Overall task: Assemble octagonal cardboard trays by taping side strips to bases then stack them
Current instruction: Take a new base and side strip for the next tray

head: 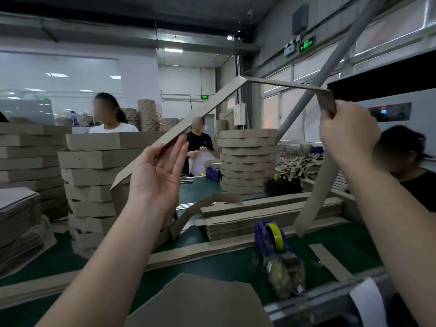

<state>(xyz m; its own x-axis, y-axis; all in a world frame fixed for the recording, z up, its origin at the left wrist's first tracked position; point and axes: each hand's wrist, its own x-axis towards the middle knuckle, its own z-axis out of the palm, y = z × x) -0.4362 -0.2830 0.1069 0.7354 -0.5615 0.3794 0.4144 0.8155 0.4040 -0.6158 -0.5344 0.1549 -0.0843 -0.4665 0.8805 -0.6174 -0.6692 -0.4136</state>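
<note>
A long creased cardboard side strip [278, 83] arches high above the green table, bent at several folds. My left hand [160, 171] holds it near its left part, thumb behind the strip and fingers nearly straight along it. Higher at the right, my right hand [346, 133] grips a fold with curled fingers, and the strip's right end [313, 199] hangs down toward the table. An octagonal cardboard base [198, 300] lies flat at the table's near edge. A blue tape dispenser [274, 241] with a yellow roll stands right of centre.
Stacks of finished trays stand at the left [94, 175] and centre back [247, 161]. A pile of flat strips [259, 215] lies mid-table, and flat sheets [18, 213] sit far left. Three people work around the table. A grey pole [330, 60] slants overhead.
</note>
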